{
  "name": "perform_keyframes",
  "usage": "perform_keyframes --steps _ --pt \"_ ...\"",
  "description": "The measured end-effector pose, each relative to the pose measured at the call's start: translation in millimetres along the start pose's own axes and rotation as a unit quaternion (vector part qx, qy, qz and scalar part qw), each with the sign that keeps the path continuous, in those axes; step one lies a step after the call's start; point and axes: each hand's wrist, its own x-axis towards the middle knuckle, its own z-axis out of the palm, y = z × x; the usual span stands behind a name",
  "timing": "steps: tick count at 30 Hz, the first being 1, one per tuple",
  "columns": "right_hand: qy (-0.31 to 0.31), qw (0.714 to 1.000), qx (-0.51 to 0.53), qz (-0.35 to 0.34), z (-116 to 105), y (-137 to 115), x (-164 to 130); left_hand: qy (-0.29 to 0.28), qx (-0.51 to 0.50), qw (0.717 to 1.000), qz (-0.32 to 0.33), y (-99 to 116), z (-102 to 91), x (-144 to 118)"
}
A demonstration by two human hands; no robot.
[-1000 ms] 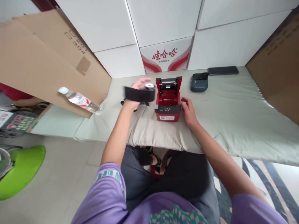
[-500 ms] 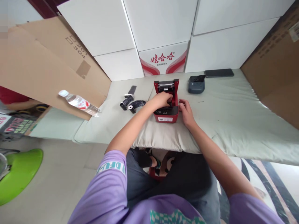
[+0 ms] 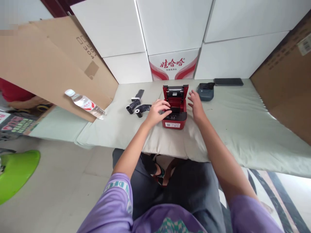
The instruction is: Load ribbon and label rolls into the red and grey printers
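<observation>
Near the middle of the frame, a small red printer sits on a pale padded table cover, its lid tipped up and back so the paper bay lies open. The left hand rests on the printer's left front corner, fingers curled over the edge and touching the casing beside the dark button panel; it grips nothing else. The right hand hovers just right of the printer, fingers spread and slightly bent, palm turned toward the machine, apart from it and holding nothing.

Left of the printer, near the left hand, lie black ribbon rolls with a loose dark strip trailing toward the back edge. Just behind the right hand stands a dark grey-blue device, and beyond it a black phone lies flat against the wall of white cartons. One carton with red lettering stands directly behind the printer. At the upper left of the frame a brown cardboard box leans, with a plastic water bottle lying at its lower edge. A green stool shows at the lower left.
</observation>
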Motion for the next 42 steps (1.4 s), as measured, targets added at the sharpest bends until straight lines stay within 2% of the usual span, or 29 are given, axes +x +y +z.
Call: perform_keyframes --steps 3,6,8,11,13,15,19,23,28,32,37,40,42 --pt "-0.014 0.998 0.038 -0.044 16 6 16 0.046 0.004 0.999 0.019 -5 9.2 -2" --pt "-0.001 0.994 0.071 -0.079 22 13 13 0.085 -0.014 0.996 -0.002 -9 10.4 -3" --pt "0.007 0.992 0.078 -0.095 20 14 6 0.152 -0.050 0.986 -0.049 -15 11.2 -6" --pt "0.008 0.992 0.067 -0.110 16 10 -1 0.239 -0.090 0.950 -0.178 -29 19.4 -13" --pt "0.000 0.993 0.049 -0.103 14 9 -1 0.226 -0.118 0.930 -0.264 -37 28.8 -16" --pt "-0.016 0.996 0.040 -0.076 12 12 2 0.174 -0.175 0.917 -0.312 -41 37.9 -18" --pt "-0.074 0.997 0.032 -0.002 10 22 8 0.078 -0.309 0.895 -0.311 -36 43.7 -15" --pt "-0.134 0.990 0.037 0.016 8 23 6 0.033 -0.321 0.892 -0.315 -30 38.3 -10" --pt "-0.145 0.988 0.046 0.011 6 21 4 0.051 -0.328 0.886 -0.324 -35 42.3 -9" --pt "-0.145 0.989 0.033 0.012 7 26 2 0.060 -0.301 0.897 -0.318 -33 49.6 -13" --pt "-0.126 0.989 0.070 0.017 8 28 3 0.088 -0.294 0.909 -0.283 -24 53.0 -24" --pt "-0.103 0.994 0.014 0.021 -1 15 -8 0.097 -0.277 0.911 -0.289 -12 49.8 -40" --pt "-0.102 0.993 -0.056 0.030 -8 4 -31 0.086 -0.270 0.913 -0.293 0 46.6 -54"
